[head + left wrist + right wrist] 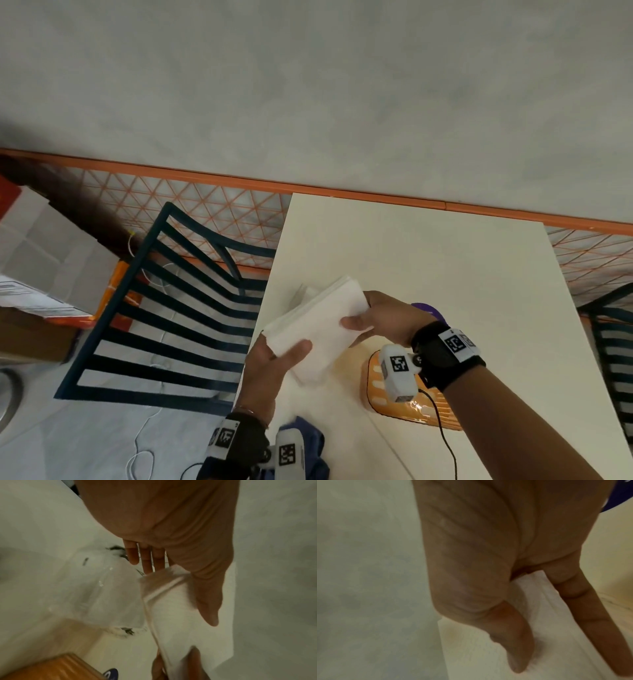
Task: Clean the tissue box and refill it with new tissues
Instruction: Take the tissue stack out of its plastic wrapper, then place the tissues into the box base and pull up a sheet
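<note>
**Soft tissue stack held by both ends**

The tissue stack is off the table, above its left edge. The left hand pinches the near end, thumb on top; the right hand pinches the right end. It looks light, limp and likely to fan or tear, so squeezing both short ends seems best. The orange tissue box sits near right.

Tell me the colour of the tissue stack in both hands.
White tissue stack; clearest in the head view.
</note>
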Demonstrator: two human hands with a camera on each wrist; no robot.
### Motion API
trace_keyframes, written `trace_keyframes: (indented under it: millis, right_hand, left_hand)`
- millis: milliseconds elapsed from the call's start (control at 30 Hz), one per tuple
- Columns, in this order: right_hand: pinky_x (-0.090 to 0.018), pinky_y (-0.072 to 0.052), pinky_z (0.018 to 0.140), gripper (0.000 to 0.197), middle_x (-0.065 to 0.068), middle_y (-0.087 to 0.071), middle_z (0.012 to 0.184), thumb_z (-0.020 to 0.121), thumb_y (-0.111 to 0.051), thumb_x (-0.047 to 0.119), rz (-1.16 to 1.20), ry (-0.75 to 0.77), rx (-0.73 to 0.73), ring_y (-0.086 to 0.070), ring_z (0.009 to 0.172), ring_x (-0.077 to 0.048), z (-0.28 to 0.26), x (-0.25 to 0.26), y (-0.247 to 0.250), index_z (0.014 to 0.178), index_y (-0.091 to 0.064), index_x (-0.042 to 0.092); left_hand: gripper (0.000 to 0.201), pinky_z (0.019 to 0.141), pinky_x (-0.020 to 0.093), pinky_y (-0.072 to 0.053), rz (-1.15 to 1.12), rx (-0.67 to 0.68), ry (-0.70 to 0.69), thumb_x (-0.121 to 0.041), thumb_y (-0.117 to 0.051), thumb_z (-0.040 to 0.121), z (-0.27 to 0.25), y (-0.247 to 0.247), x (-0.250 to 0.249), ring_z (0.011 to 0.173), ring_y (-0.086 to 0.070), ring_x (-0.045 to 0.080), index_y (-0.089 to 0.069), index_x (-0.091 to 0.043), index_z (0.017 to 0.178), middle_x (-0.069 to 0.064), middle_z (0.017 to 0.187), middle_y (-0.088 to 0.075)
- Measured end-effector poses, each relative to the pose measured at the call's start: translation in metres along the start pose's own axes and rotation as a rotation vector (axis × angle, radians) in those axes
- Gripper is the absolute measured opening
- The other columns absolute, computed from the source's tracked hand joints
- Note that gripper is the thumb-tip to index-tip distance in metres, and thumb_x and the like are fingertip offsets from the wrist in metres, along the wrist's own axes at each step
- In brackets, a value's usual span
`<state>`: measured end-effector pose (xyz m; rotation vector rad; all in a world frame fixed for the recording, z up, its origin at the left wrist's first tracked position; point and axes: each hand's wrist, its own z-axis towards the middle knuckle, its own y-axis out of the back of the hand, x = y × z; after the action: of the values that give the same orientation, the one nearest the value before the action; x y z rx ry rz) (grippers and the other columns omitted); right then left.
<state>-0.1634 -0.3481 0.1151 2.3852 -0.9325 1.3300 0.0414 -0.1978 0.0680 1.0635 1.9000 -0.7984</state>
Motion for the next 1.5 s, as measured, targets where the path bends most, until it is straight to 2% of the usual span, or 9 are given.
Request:
trace_keyframes:
  millis: [100,267,433,600,867,967,1100,1367,1500]
  right_hand:
    - [-0.05,-0.056,0.096,0.035,-0.011,-0.072,0.122,0.094,-0.065,0.008,0.095,0.01,-0.028,-0.069,0.112,-0.031,-0.018,-0.008,-0.008,0.129,-0.063,0.01]
    - [-0.039,-0.054,0.099,0.033,-0.004,-0.074,0.119,0.091,-0.073,0.017,0.061,0.046,-0.157,-0.069,0.113,-0.023,-0.06,-0.029,-0.009,0.124,-0.068,0.017]
    - [-0.036,-0.056,0.093,0.031,-0.003,-0.076,0.114,0.089,-0.075,0.023,0.114,-0.031,-0.3,-0.072,0.108,-0.022,-0.104,-0.079,0.015,0.12,-0.071,0.018]
    - [-0.04,-0.056,0.096,0.026,-0.001,-0.078,0.102,0.087,-0.07,0.023,0.057,-0.186,-0.489,-0.071,0.099,-0.024,-0.127,-0.133,0.034,0.112,-0.072,0.018]
    - [-0.041,-0.056,0.095,0.048,-0.006,-0.067,0.117,0.081,-0.056,0.024,-0.041,-0.34,-0.598,-0.064,0.105,-0.024,-0.107,-0.166,0.041,0.128,-0.055,0.013]
    - [-0.033,-0.049,0.095,0.044,-0.008,-0.06,0.13,0.091,-0.054,0.02,-0.28,-0.4,-0.632,-0.058,0.116,-0.027,-0.101,-0.161,0.035,0.133,-0.049,0.009]
    - [-0.027,-0.045,0.088,0.04,-0.012,-0.06,0.13,0.091,-0.057,0.009,-0.436,-0.438,-0.698,-0.059,0.118,-0.029,-0.093,-0.157,0.026,0.13,-0.047,0.003]
    - [-0.026,-0.052,0.086,0.025,-0.012,-0.066,0.121,0.091,-0.056,0.008,-0.724,-0.46,-0.656,-0.066,0.109,-0.026,-0.094,-0.148,0.02,0.115,-0.062,0.003]
    - [-0.023,-0.05,0.077,0.02,-0.01,-0.069,0.109,0.09,-0.064,0.015,-0.857,-0.405,-0.704,-0.069,0.097,-0.023,-0.106,-0.139,0.019,0.108,-0.064,0.006]
  left_hand:
    - [0.054,0.084,0.048,-0.06,-0.111,0.106,0.026,-0.01,-0.084,0.075,-0.006,-0.016,-0.01,0.107,-0.073,0.027,-0.067,-0.016,0.126,0.008,0.116,-0.076]
    - [0.06,0.091,0.056,-0.058,0.015,0.052,0.099,-0.027,-0.097,0.062,-0.004,-0.039,0.002,0.104,-0.074,0.028,-0.073,-0.018,0.117,0.007,0.111,-0.077]
    - [0.042,0.087,0.047,-0.061,0.188,0.179,0.197,-0.017,-0.093,0.069,-0.015,-0.08,0.021,0.096,-0.076,0.024,-0.076,-0.014,0.107,0.004,0.1,-0.08]
    - [0.027,0.067,0.031,-0.058,0.346,0.266,0.247,-0.013,-0.081,0.082,-0.016,-0.128,0.042,0.09,-0.076,0.018,-0.073,-0.014,0.109,0.0,0.097,-0.08]
    - [0.063,0.103,0.045,-0.051,0.714,0.152,0.284,-0.024,-0.067,0.08,-0.005,-0.167,0.065,0.117,-0.061,0.027,-0.048,-0.011,0.139,0.006,0.13,-0.062]
    - [0.064,0.097,0.035,-0.05,0.892,0.142,0.271,-0.019,-0.066,0.086,-0.003,-0.174,0.066,0.12,-0.058,0.028,-0.041,-0.007,0.144,0.01,0.135,-0.058]
    - [0.053,0.077,0.029,-0.048,1.099,0.159,0.219,-0.017,-0.066,0.085,-0.004,-0.177,0.067,0.098,-0.06,0.021,-0.051,-0.005,0.134,0.006,0.117,-0.064]
    - [0.045,0.092,0.036,-0.057,1.343,0.125,0.013,-0.009,-0.062,0.085,-0.009,-0.172,0.068,0.111,-0.065,0.029,-0.055,-0.007,0.129,0.011,0.121,-0.067]
    - [0.048,0.085,0.03,-0.052,1.448,0.086,-0.101,-0.018,-0.064,0.088,-0.017,-0.171,0.063,0.111,-0.065,0.024,-0.051,-0.015,0.134,0.006,0.122,-0.067]
